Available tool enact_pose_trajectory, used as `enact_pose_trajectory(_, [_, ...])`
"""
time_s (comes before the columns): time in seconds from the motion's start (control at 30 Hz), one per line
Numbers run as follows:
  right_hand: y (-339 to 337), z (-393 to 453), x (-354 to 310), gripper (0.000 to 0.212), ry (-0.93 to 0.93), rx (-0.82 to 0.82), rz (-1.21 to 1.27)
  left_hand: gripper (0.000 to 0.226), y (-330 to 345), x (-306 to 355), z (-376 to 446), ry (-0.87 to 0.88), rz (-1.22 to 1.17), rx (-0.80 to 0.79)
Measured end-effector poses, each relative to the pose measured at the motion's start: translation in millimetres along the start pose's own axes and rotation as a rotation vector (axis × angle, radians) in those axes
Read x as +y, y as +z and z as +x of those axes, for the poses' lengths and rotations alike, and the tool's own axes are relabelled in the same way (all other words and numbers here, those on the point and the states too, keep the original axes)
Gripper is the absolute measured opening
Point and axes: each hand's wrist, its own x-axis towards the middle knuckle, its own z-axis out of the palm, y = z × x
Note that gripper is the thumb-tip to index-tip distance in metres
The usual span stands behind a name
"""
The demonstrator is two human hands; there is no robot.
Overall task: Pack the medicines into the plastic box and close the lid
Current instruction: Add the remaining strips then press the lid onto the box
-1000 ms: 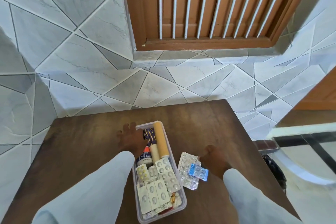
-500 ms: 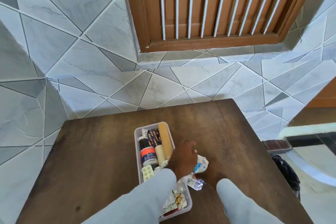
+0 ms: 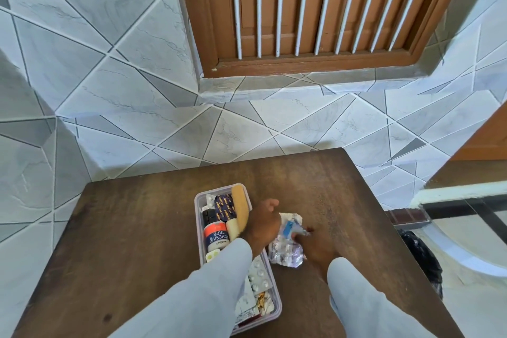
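A clear plastic box (image 3: 198,200) lies open on the brown table (image 3: 137,228). Inside are an adhesive tape roll (image 3: 216,236), a tan bandage roll (image 3: 240,207), a dark sachet (image 3: 224,207) and several white blister strips (image 3: 259,276). Just right of the box a crumpled pile of silver blister packs (image 3: 285,251) lies on the table, with a blue pack (image 3: 288,227) on top. My left hand (image 3: 264,225) reaches across the box and curls its fingers onto the pile's far left edge. My right hand (image 3: 315,248) pinches the pile from the right. No lid is in view.
The table's back edge meets a grey tiled wall (image 3: 247,132) below a brown barred window (image 3: 315,8). Off the table's right side a dark bag (image 3: 422,258) sits on the floor, with a white chair (image 3: 466,255) beyond it. My sleeves cover the box's near half.
My left hand left the far end of the box and crossed over it to the loose packs. My right hand stayed at the pile, which is now bunched between both hands.
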Motion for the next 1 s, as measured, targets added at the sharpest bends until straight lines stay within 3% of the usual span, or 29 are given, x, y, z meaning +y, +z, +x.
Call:
enact_pose_trajectory(0.07, [-12.7,-0.6,-11.9,0.035,-0.03,0.05,0.086,0.035,-12.4,0.8,0.5,0.072,-0.029,0.093])
enact_pose_trajectory(0.17, [-23.0,-4.7,-40.3,0.028,-0.08,0.074,0.194,0.027,-39.8,-0.3,1.4,0.12,-0.069,0.183])
enact_pose_trajectory(0.23, [-7.3,-11.1,-65.8,0.023,-0.164,-0.006,0.197,0.025,-73.1,-12.4,-2.4,0.083,-0.087,0.228])
enact_pose_trajectory(0.4, [44.1,-31.1,-94.6,0.014,-0.214,-0.146,0.103,0.021,-113.8,-38.9,-7.1,-0.08,-0.404,0.098])
enact_pose_trajectory(0.5, [83.9,-38.0,-97.7,0.011,-0.212,-0.18,0.079,0.033,-128.0,-54.5,-13.9,-0.085,-0.391,0.108])
enact_pose_trajectory(0.57, [103.3,-35.7,-97.7,0.016,-0.246,-0.164,0.009,0.041,-134.5,-69.1,-8.9,-0.065,-0.308,0.166])
enact_pose_trajectory(0.77, [120.8,-28.7,-106.9,0.034,-0.468,0.021,-0.616,0.039,-138.4,-82.0,0.4,-0.01,0.009,0.272])
enact_pose_trajectory(1.0, [120.2,-24.6,-102.4,0.02,-0.596,0.043,-0.796,0.035,-141.4,-83.3,3.7,0.152,0.45,0.289])
